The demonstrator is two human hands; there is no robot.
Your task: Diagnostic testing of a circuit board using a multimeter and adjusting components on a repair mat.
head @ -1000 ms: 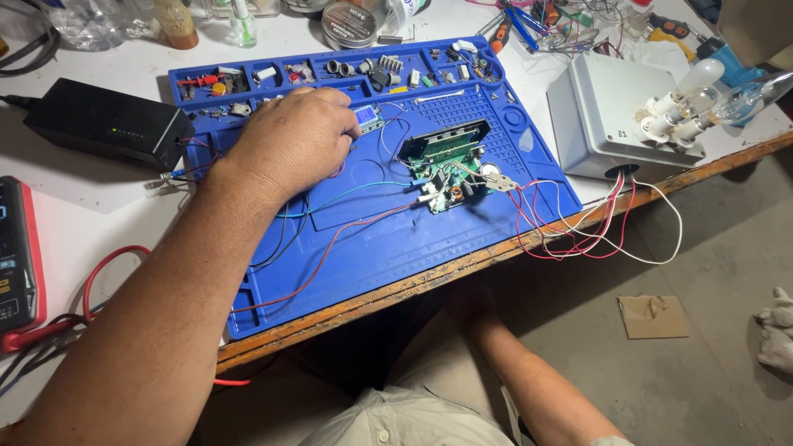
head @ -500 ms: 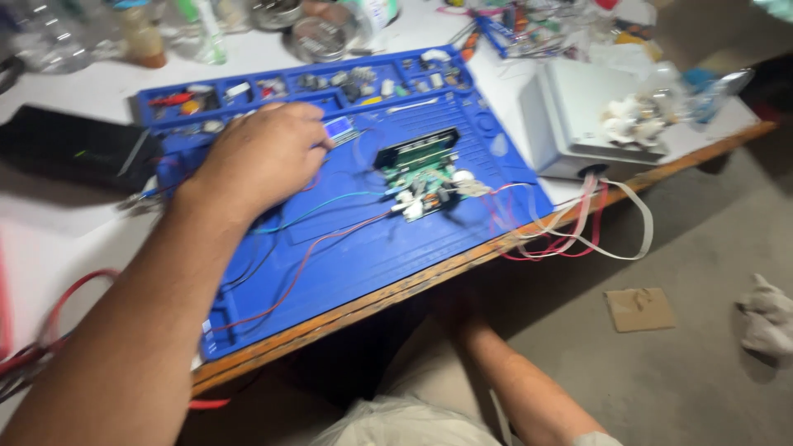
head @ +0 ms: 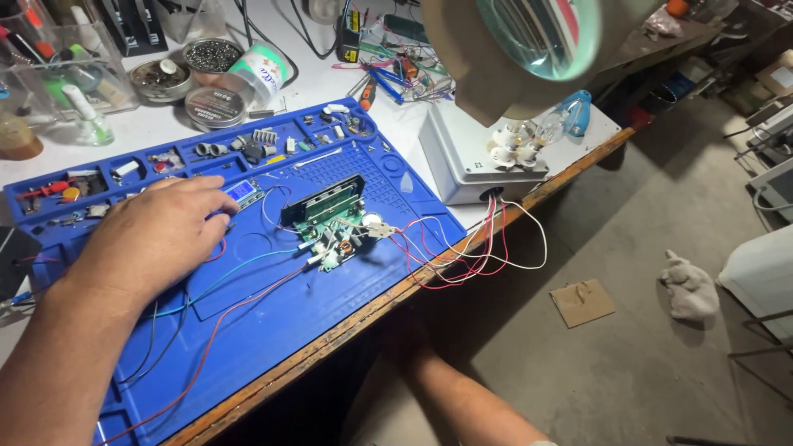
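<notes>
Fingers (head: 202, 194) touch a small blue-screened module (head: 242, 191) on blue mat (head: 314, 322).

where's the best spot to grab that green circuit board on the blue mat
Probably by the two short ends of the green circuit board, coming from above with the left hand, which rests on the blue mat just to its left. The board lies tilted, with a dark upright strip along its back edge, and wires leave its near right side, so the ends look freest.
</notes>
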